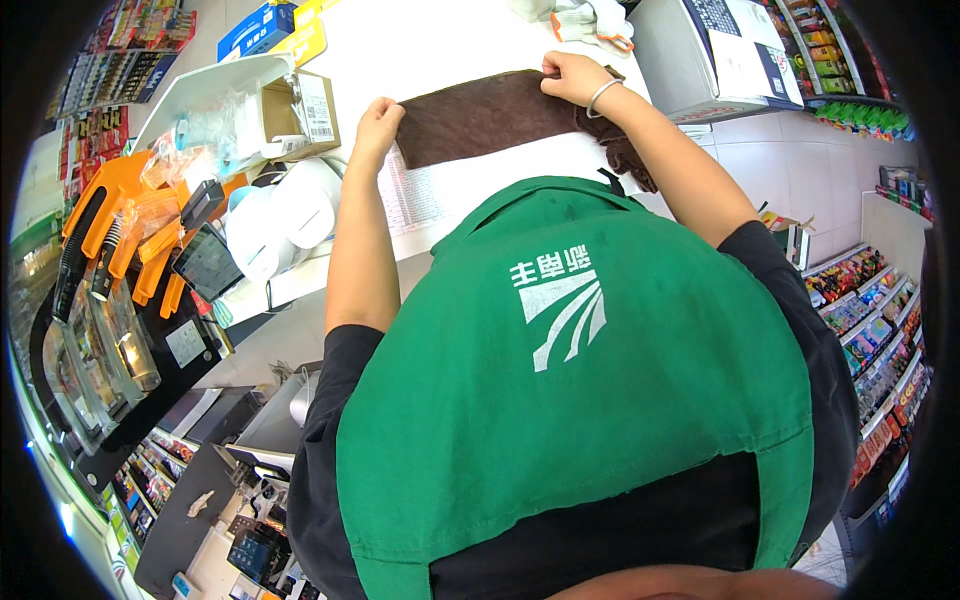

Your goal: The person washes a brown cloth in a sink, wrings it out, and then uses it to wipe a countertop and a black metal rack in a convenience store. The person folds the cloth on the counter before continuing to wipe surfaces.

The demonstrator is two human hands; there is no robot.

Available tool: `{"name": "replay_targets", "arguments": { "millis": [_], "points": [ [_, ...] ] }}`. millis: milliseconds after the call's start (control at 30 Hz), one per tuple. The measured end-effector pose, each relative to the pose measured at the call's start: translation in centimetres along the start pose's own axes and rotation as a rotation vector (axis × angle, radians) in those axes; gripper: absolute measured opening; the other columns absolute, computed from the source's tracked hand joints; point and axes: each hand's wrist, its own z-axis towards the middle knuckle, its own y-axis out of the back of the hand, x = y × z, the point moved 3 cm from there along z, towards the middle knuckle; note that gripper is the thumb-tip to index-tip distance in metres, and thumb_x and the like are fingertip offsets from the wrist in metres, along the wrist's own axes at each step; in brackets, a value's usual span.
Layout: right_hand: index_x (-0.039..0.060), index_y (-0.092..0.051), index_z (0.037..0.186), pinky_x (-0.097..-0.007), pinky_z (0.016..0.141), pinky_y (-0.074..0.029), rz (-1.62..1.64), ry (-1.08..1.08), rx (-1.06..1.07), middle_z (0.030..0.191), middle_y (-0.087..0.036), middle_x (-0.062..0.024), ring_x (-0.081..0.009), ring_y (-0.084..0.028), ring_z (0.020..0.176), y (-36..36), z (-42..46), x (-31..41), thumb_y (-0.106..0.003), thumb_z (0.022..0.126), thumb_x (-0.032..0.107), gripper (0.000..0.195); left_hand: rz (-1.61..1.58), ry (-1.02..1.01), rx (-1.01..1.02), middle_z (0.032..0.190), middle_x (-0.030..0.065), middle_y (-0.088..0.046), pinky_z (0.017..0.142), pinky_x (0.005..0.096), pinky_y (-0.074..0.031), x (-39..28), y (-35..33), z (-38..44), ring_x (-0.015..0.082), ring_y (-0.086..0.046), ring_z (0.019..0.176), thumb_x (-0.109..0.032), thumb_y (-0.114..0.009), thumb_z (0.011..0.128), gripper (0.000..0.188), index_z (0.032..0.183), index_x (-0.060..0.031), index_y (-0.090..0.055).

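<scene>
A dark brown cloth [480, 116], folded into a long strip, stretches between my two hands over a white tabletop [450, 45]. My left hand [381, 124] pinches its left end near the upper corner. With thumb and curled fingers, my right hand [574, 77] grips the upper edge toward the right. Beneath my right wrist, more brown cloth [626, 154] lies bunched at the table's right side. A printed sheet [409, 191] rests on the table just below the strip's left end, partly covered by it.
Left of my arm stand white rounded devices [289, 214], orange plastic holders [124, 199] and an open cardboard box [319, 109]. A blue box [259, 31] sits at the back left. White work gloves [592, 24] and a large white carton [712, 60] are at the right. Stocked shelves [870, 337] stand beyond.
</scene>
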Motion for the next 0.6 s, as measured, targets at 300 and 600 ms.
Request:
{"name": "replay_targets", "arguments": {
  "millis": [300, 600],
  "points": [
    [0.0138, -0.052, 0.12, -0.0259, 0.079, -0.054, 1.307, -0.269, 0.152, 0.107, -0.062, -0.0002, -0.0082, -0.061, 0.095, 1.1, -2.8, 3.5, -0.06, 0.092, 0.016, 0.029, -0.57, -0.014, 0.076, 0.09, 0.0025, -0.059, 0.068, 0.0257, -0.049, -6.5, -0.3, -4.6, 0.0127, -0.057, 0.079, -0.016, -0.055, 0.093, 0.013, 0.103, -0.0071, -0.054],
    [0.0047, -0.054, 0.127, -0.0276, 0.082, -0.053, 1.407, -0.246, 0.072, 0.111, -0.064, -0.0079, -0.0139, -0.063, 0.095, -0.2, -5.9, 7.6, -0.062, 0.088, 0.016, 0.041, -0.35, -0.212, 0.593, 0.142, 0.0117, -0.045, 0.099, 0.0371, -0.045, -11.7, -7.5, -10.7, 0.0247, -0.049, 0.126, -0.013, -0.058, 0.089, 0.038, 0.125, -0.0015, -0.057]
  ]
}}
